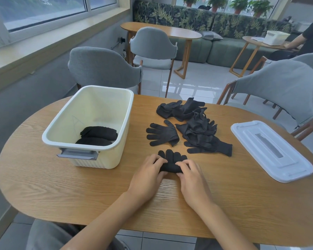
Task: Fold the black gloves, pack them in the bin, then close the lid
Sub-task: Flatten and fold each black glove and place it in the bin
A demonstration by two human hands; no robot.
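Observation:
A black glove lies on the wooden table in front of me, its cuff end rolled up and its fingertips pointing away. My left hand and my right hand both grip the rolled part from either side. A cream bin stands open at the left with two folded gloves at its bottom. A loose pile of black gloves lies beyond my hands. The white lid lies flat at the right.
Grey chairs stand around the far side of the table. Behind them are another table, a patterned sofa and potted plants. A person in black stands at the far right beside a second white bin.

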